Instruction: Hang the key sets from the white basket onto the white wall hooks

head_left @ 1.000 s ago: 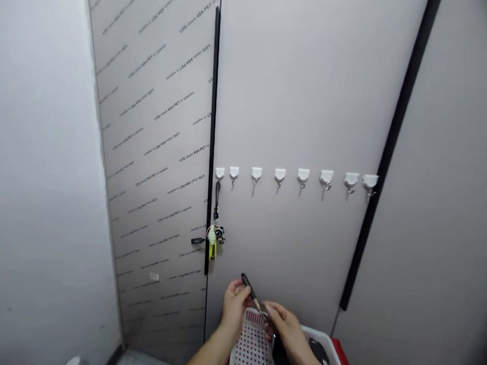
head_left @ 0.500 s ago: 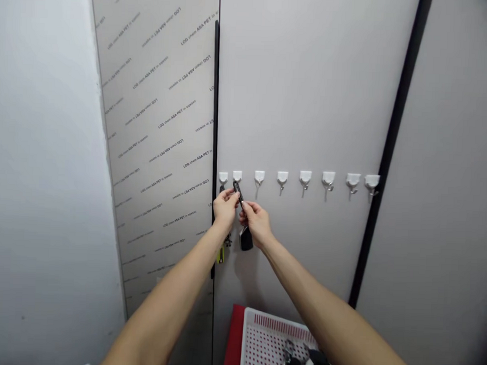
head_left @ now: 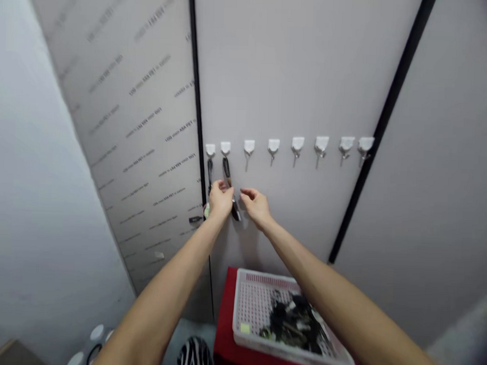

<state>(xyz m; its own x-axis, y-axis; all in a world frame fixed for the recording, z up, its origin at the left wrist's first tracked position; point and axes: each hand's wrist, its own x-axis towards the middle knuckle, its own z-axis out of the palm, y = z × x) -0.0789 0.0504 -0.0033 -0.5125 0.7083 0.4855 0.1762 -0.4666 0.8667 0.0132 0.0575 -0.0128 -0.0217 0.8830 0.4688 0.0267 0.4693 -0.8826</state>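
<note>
From the second wall hook (head_left: 225, 148) hangs a keychain with a black strap (head_left: 227, 170) and a dark, flat fob (head_left: 236, 210) at its lower end. My left hand (head_left: 221, 200) is closed at the strap's lower part, thumb and fingers round it. Just to the right, my right hand (head_left: 257, 206) is apart from the keychain, thumb and forefinger slightly spread, with nothing between them. Another dark strap (head_left: 210, 172) hangs from the first hook (head_left: 210, 149); its lower end is partly hidden behind my left hand.
Several white hooks with metal prongs, such as this hook (head_left: 274, 146), continue rightward along the grey panel (head_left: 299, 67). Below, a white perforated basket (head_left: 239, 310) holds a pile of dark keychains (head_left: 294, 320) on a red surface (head_left: 224, 331). A box (head_left: 14, 354) stands lower left.
My right hand has let go of the keychain and moved right. The strap now hangs down from the second hook. The view has tilted down, showing more of the basket.
</note>
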